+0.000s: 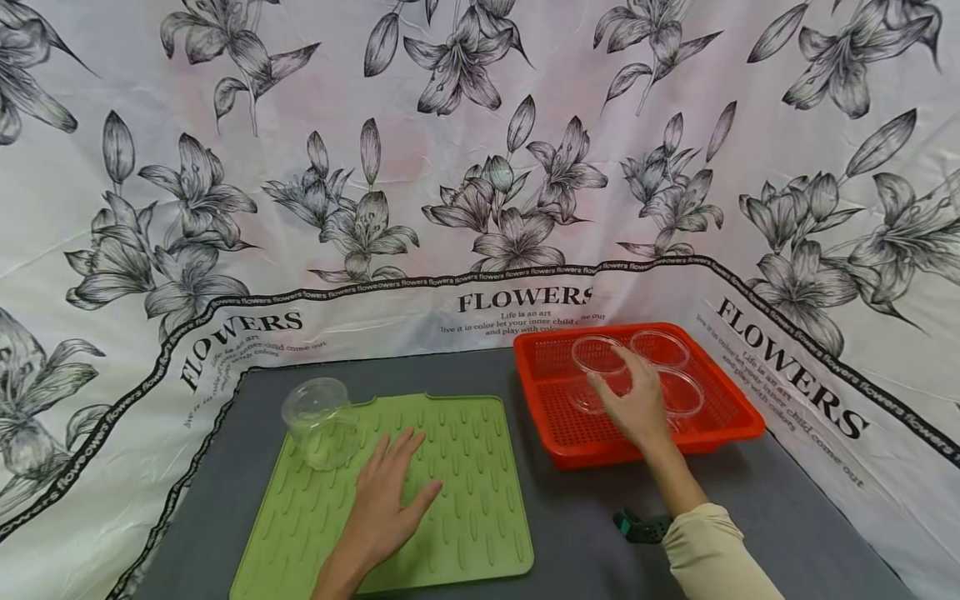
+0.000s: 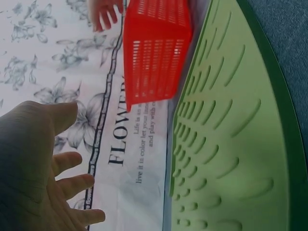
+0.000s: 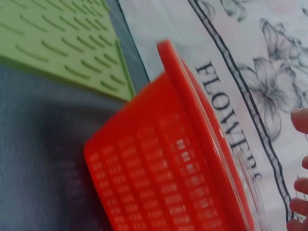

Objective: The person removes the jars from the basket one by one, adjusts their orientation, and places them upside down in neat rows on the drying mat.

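My right hand (image 1: 637, 400) is over the red basket (image 1: 551, 421), thumb and fingers spread around the near side of a clear plastic cup (image 1: 581, 357) in it. Only fingertips (image 3: 301, 185) of that hand show at the right edge of the right wrist view. Two more clear cups stand in the basket, one at the back (image 1: 660, 335) and one nearer (image 1: 686, 396). My left hand (image 1: 386, 504) hovers over the green ridged mat (image 1: 468, 533), fingers spread, holding nothing. Another clear cup (image 1: 322, 425) sits on the mat's far left corner.
A dark wristband-like item (image 1: 641, 527) lies on the grey table (image 1: 577, 542), partly under my right sleeve (image 1: 712, 550). A flower-printed cloth (image 1: 465, 225) hangs behind the table and along both sides. The basket stands to the right of the mat.
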A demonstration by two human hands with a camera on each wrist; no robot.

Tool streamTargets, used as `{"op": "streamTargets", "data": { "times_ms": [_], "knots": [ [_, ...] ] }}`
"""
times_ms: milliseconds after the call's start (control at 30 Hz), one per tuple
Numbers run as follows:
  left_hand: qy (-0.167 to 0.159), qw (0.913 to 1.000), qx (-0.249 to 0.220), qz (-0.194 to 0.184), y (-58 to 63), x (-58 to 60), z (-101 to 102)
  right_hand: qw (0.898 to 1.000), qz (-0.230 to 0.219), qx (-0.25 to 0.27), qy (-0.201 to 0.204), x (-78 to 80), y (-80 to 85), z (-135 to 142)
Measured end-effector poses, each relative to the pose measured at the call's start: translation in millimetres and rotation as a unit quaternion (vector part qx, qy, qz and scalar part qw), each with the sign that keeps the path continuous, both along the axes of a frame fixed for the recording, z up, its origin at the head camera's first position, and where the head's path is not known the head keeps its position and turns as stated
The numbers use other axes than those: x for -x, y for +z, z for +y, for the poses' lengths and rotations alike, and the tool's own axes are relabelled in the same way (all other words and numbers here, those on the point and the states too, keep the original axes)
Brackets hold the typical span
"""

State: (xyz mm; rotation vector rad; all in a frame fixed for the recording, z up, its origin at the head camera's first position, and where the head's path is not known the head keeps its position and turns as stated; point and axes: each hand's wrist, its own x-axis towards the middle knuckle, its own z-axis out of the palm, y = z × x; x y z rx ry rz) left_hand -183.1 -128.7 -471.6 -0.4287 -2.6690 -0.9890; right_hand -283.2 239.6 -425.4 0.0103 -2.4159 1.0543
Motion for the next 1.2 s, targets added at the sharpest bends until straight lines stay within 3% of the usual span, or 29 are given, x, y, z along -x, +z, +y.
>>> {"op": "streamTargets", "data": {
  "times_ms": [200, 433, 633, 800, 1200],
  "knots": [
    [-0.01, 0.9999, -0.004, 0.001, 5.8, 2.9, 11.4, 0.999, 0.018, -0.018, -0.04, -8.4, -0.6, 26.8],
    [-0.017, 0.9999, 0.0, 0.001, 11.3, 7.7, 23.4, 0.996, -0.005, -0.031, -0.084, -14.5, -1.8, 48.1],
    [-0.024, 0.9994, 0.005, 0.026, 13.4, 10.0, 32.9, 0.992, -0.056, -0.062, -0.094, -16.8, -2.6, 65.2],
    [-0.03, 0.9995, 0.003, 0.008, 17.4, 11.4, 40.2, 0.987, -0.097, -0.08, -0.103, -18.9, -5.1, 75.1],
    [-0.044, 0.999, 0.01, -0.007, 22.4, 13.0, 52.1, 0.98, -0.107, -0.12, -0.115, -21.0, -10.0, 90.1]
  ]
}}
